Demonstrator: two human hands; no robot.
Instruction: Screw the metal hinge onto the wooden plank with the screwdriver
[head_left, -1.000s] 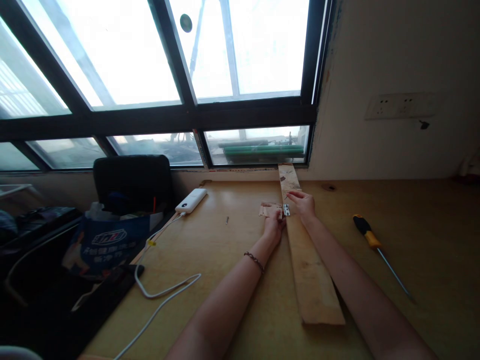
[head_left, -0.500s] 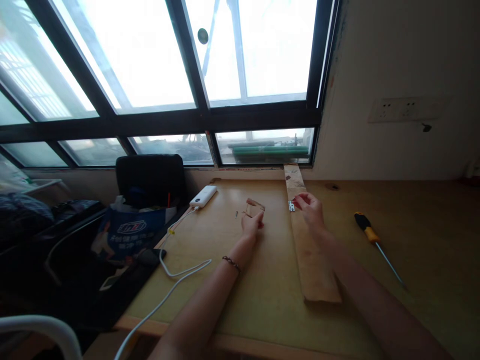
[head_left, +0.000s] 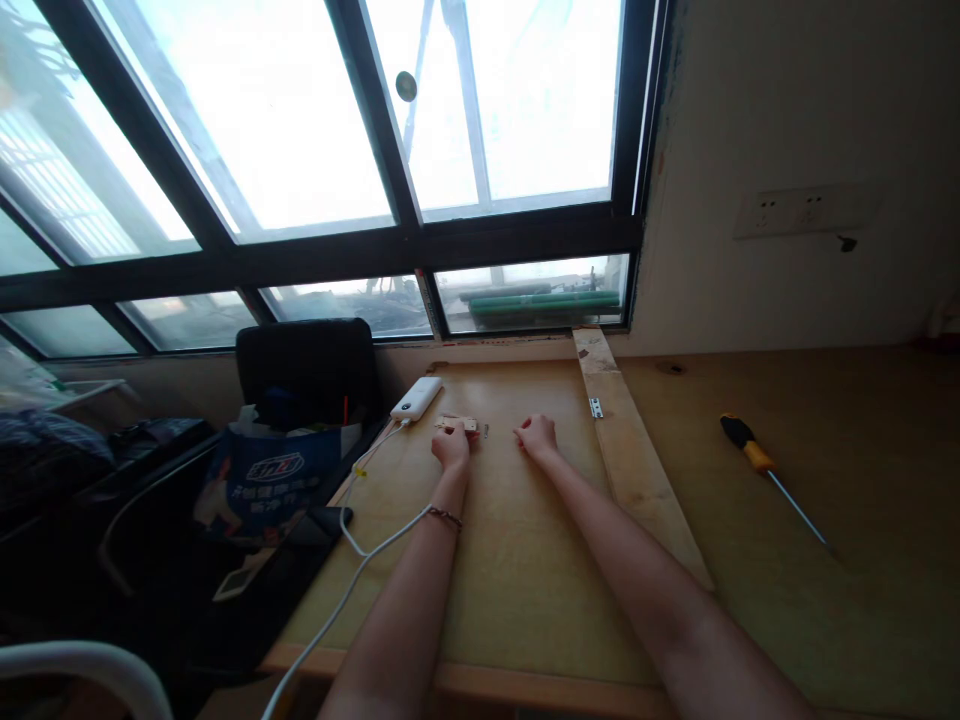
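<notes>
My left hand (head_left: 451, 446) is closed on a small light wooden piece (head_left: 459, 424) at the left of the table, its fingers curled over the near side. Just right of that piece lie tiny metal bits that look like screws (head_left: 486, 431). My right hand (head_left: 538, 437) hovers over or rests on the table right of them, with thumb and fingers pinched together. Whatever is in that pinch is too small to make out. Farther right, a small metal plate like a hinge (head_left: 596, 408) sits on the left edge of a long wooden board (head_left: 637, 470).
A screwdriver (head_left: 744, 443) with a black and yellow handle lies right of the board. At the table's left edge, a white power bank (head_left: 417, 399) trails a white cable (head_left: 367, 556). A blue bag (head_left: 274, 478) stands beside the table (head_left: 540, 590), below the window.
My right hand has left the metal plate on the board and moved left, close to the screws. My left hand has shifted left with the wooden piece, which is now turned flatter.
</notes>
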